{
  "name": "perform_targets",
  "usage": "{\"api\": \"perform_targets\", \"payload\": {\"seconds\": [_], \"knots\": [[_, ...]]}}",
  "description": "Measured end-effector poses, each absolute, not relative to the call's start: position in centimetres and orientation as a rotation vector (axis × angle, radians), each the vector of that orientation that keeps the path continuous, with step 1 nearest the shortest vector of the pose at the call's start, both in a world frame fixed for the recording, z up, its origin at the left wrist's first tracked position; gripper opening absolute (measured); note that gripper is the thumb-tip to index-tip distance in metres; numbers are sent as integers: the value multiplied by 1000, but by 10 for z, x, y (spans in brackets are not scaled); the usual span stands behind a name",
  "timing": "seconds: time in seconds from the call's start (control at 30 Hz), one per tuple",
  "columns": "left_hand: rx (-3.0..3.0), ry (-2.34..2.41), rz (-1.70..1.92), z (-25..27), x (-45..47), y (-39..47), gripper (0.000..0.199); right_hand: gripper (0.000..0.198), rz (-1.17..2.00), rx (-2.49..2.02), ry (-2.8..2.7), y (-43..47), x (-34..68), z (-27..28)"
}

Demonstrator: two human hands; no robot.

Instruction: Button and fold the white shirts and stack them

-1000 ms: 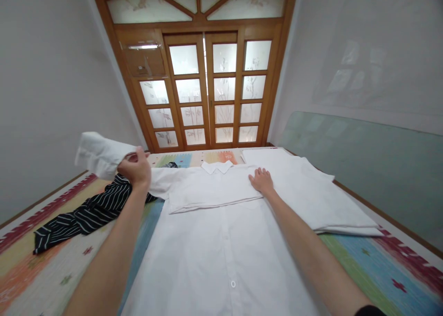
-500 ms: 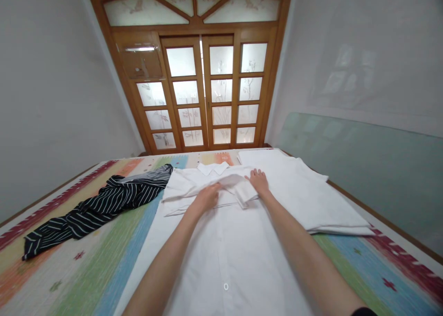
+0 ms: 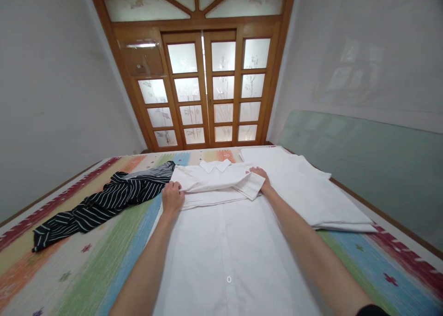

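Observation:
A white button-up shirt [image 3: 224,247] lies in front of me, its collar at the far end and a button showing low on the front placket. Its sleeves are folded across the chest, one over the other, with a cuff [image 3: 254,187] near the right side. My left hand [image 3: 173,197] is closed on the left edge of the folded sleeve part. At the opposite side, my right hand [image 3: 262,177] has its fingers curled over the shirt's edge beside the cuff; part of that hand is hidden behind the cloth.
A black garment with white stripes [image 3: 110,200] lies crumpled on the left. Folded white cloth [image 3: 297,191] lies to the right. Beneath everything is a colourful striped bed cover [image 3: 93,265]. A pale green headboard-like panel [image 3: 363,163] stands along the right; wooden glazed doors [image 3: 204,108] are beyond.
My left hand has moved left from the middle of the sleeves to the shirt's left edge. The raised sleeve cloth now lies flatter and straighter. My right hand stays near the right edge.

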State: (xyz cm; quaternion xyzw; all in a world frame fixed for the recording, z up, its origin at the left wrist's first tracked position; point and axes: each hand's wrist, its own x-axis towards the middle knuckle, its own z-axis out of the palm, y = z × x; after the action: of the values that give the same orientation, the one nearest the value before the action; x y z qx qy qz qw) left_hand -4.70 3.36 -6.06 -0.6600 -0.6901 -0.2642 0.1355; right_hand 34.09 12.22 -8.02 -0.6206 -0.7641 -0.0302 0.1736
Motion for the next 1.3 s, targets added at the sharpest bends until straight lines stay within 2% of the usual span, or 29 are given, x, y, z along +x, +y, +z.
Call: {"api": "perform_targets", "payload": {"seconds": [0.13,0.27,0.33,0.4,0.47,0.6,0.7,0.83,0.93,1.07,1.17,1.3], "knots": [[-1892,-2085,-916,-67,-55,40,10,31,68,-1676,-1937,117,338,-69],[-1868,-2103,-969,-70,-56,43,8,59,400,-1568,-1778,102,335,-61],[-1863,-2115,-995,-71,-56,44,15,69,635,-1452,-1704,88,334,-56],[-1870,-2112,-999,-72,-56,44,26,69,775,-1337,-1726,74,335,-48],[-1884,-2100,-961,-73,-56,45,33,59,807,-1280,-1840,62,338,-39],[-1921,-2091,-827,-73,-54,44,35,30,619,-1430,-2150,51,348,-24],[-1901,-2077,-775,-69,-51,40,32,9,291,-1455,-2229,45,352,-14],[-1803,-2115,-754,-60,-47,31,25,25,-270,-1343,-2271,32,356,-4],[-1843,-2161,-679,-54,-47,26,24,26,-486,-1209,-2565,20,364,-8],[-1803,-2316,-634,-52,-49,24,27,22,-476,-1022,-2906,6,377,-24],[-1767,-2398,-660,-51,-51,23,23,24,-405,-1072,-2866,1,380,-32],[-1767,-2408,-696,-51,-52,23,25,51,-66,-1214,-2715,7,374,-33]]}}
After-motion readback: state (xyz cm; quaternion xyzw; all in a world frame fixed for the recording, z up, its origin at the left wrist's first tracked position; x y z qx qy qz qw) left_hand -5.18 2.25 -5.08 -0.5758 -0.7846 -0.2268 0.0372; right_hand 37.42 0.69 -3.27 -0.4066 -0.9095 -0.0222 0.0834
